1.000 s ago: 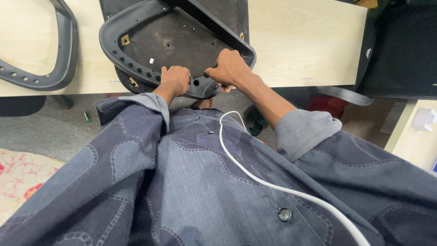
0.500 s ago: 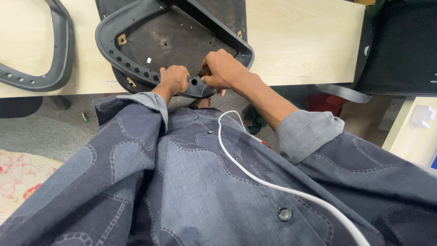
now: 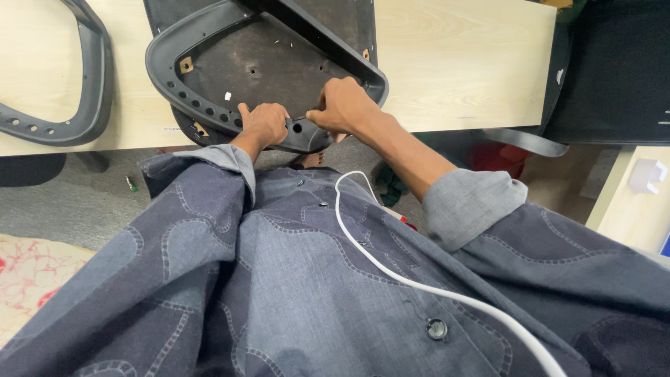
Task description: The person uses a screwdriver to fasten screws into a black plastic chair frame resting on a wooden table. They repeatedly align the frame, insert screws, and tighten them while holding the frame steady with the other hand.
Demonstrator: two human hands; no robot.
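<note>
At upper centre, overhanging the pale surface (image 3: 453, 63), the dark chair seat pan (image 3: 265, 70) is gripped at its near rim by the left hand (image 3: 264, 123) and the right hand (image 3: 342, 106), both clenched; it looks stiff, bulky, best held by that rim.

head view, steeply downward (perhaps chest-close)

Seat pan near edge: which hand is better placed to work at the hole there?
Right. The right hand pinches something small just beside the hole, while the left hand grips the rim of the seat pan, likely steadying it.
</note>
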